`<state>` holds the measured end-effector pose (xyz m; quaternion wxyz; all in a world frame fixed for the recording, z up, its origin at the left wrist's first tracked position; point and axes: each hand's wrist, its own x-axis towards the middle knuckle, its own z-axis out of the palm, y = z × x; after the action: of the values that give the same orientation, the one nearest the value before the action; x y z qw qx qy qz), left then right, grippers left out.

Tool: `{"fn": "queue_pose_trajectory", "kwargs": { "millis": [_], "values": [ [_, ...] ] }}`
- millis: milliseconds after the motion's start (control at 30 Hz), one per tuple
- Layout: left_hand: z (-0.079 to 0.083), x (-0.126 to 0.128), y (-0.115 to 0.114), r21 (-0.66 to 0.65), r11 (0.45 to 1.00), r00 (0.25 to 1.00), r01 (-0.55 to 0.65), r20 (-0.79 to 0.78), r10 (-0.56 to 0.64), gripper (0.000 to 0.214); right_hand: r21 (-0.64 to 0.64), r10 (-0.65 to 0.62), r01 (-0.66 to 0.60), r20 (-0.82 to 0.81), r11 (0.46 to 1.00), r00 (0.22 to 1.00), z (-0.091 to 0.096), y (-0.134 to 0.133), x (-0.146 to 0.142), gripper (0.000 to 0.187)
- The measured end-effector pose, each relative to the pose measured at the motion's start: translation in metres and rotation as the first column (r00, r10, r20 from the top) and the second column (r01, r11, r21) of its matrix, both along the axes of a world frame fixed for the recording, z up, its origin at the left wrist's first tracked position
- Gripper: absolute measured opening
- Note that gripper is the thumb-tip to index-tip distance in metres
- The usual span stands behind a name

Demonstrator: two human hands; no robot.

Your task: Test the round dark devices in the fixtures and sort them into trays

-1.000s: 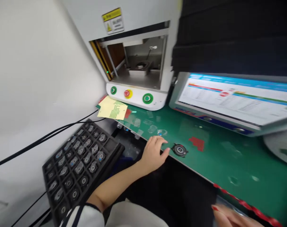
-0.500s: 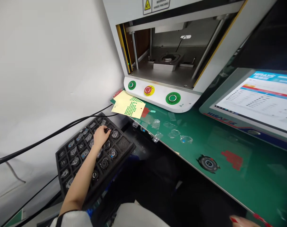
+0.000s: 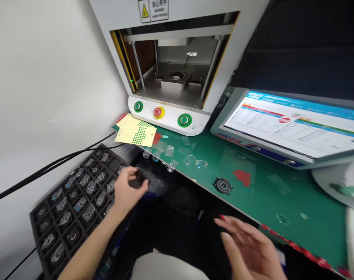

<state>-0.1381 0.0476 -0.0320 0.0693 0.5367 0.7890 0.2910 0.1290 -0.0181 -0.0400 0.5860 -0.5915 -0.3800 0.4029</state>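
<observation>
My left hand (image 3: pixel 129 191) is closed, thumb and fingers gripping a dark round watch case (image 3: pixel 140 175) by its edges. It hangs over the right side of a black compartment tray (image 3: pixel 36 233) holding several similar cases, many with clear film on them. Toward the lower right, my right hand (image 3: pixel 248 247) is open, its fingers and thumb apart with nothing between them. Beyond that hand, another black watch case (image 3: pixel 223 186) lies flat on the green bench mat (image 3: pixel 200 171), near its front edge.
A press machine (image 3: pixel 168 116) with two green buttons and a red stop button stands at the back. Right of it is a monitor (image 3: pixel 270 132). Yellow sheets (image 3: pixel 130 134) with green dots and scraps of clear film (image 3: pixel 189 159) lie on the mat. Black cables (image 3: pixel 63 159) cross the left side.
My left hand has lifted a watch case from the tray and moved right with it. My right hand has come further into view at the lower right. The camera view has turned right.
</observation>
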Motion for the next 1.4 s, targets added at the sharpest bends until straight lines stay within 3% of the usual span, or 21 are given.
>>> {"fn": "queue_pose_trajectory", "kwargs": {
  "millis": [67, 133, 233, 367, 467, 500, 567, 633, 667, 733, 867, 933, 1033, 1133, 1300, 1400],
  "values": [
    [0.004, 0.043, -0.012, 0.098, 0.976, 0.973, 0.197, 0.106, -0.207, 0.036, 0.085, 0.072, -0.076, 0.047, 0.993, 0.996, 0.008, 0.007, -0.013, 0.033],
    [0.008, 0.081, -0.019, 0.311, 0.88, 0.874, 0.36, 0.218, -0.434, 0.036, 0.139, 0.077, -0.087, 0.07, 0.986, 0.995, 0.014, 0.011, -0.021, 0.038],
    [0.011, 0.121, -0.022, 0.523, 0.735, 0.699, 0.431, 0.322, -0.639, 0.039, 0.174, -0.011, 0.009, 0.007, 0.985, 1.0, 0.02, 0.011, -0.025, 0.041],
    [0.015, 0.146, -0.022, 0.537, 0.705, 0.611, 0.463, 0.382, -0.693, 0.037, 0.203, -0.155, 0.169, -0.083, 0.964, 0.984, 0.024, 0.01, -0.014, 0.035],
    [0.023, 0.145, -0.016, 0.373, 0.697, 0.499, 0.613, 0.502, -0.707, 0.035, 0.19, -0.138, 0.162, -0.134, 0.968, 0.981, 0.023, 0.011, 0.005, 0.035],
    [0.025, 0.143, -0.012, 0.298, 0.672, 0.414, 0.678, 0.601, -0.684, 0.035, 0.175, -0.103, 0.126, -0.138, 0.977, 0.985, 0.022, 0.012, 0.013, 0.036],
    [0.024, 0.137, -0.003, 0.209, 0.584, 0.157, 0.785, 0.844, -0.513, 0.034, 0.132, 0.026, -0.008, -0.131, 0.991, 0.991, 0.022, 0.013, 0.028, 0.036],
    [0.016, 0.132, 0.005, 0.222, 0.477, -0.146, 0.85, 0.97, -0.192, 0.04, 0.091, 0.187, -0.176, -0.139, 0.98, 0.972, 0.025, 0.012, 0.04, 0.036],
    [0.01, 0.132, 0.008, 0.25, 0.437, -0.259, 0.864, 0.965, -0.042, 0.044, 0.076, 0.263, -0.254, -0.164, 0.964, 0.951, 0.027, 0.011, 0.045, 0.035],
    [-0.002, 0.133, 0.01, 0.286, 0.399, -0.368, 0.871, 0.918, 0.146, 0.048, 0.068, 0.371, -0.366, -0.243, 0.928, 0.896, 0.032, 0.009, 0.05, 0.034],
    [-0.011, 0.141, 0.007, 0.301, 0.417, -0.43, 0.858, 0.865, 0.26, 0.047, 0.065, 0.456, -0.466, -0.358, 0.883, 0.815, 0.037, 0.008, 0.051, 0.035],
    [-0.005, 0.143, 0.005, 0.28, 0.46, -0.424, 0.843, 0.871, 0.249, 0.053, 0.072, 0.414, -0.412, -0.306, 0.908, 0.857, 0.037, 0.011, 0.052, 0.035],
    [0.007, 0.14, 0.003, 0.298, 0.536, -0.406, 0.79, 0.909, 0.094, 0.074, 0.139, 0.194, -0.178, -0.109, 0.974, 0.975, 0.037, 0.016, 0.054, 0.02],
    [0.015, 0.137, -0.001, 0.384, 0.545, -0.395, 0.745, 0.913, -0.104, 0.081, 0.198, 0.009, -0.012, 0.018, 0.98, 1.0, 0.038, 0.018, 0.053, 0.011],
    [0.016, 0.141, -0.014, 0.396, 0.532, -0.252, 0.748, 0.912, -0.325, 0.089, 0.229, 0.042, -0.068, 0.116, 0.971, 0.992, 0.039, 0.01, 0.047, 0.022],
    [0.017, 0.145, -0.02, 0.422, 0.477, -0.137, 0.771, 0.841, -0.523, 0.084, 0.27, 0.048, -0.088, 0.151, 0.959, 0.987, 0.04, 0.006, 0.045, 0.028]
  ]
}}
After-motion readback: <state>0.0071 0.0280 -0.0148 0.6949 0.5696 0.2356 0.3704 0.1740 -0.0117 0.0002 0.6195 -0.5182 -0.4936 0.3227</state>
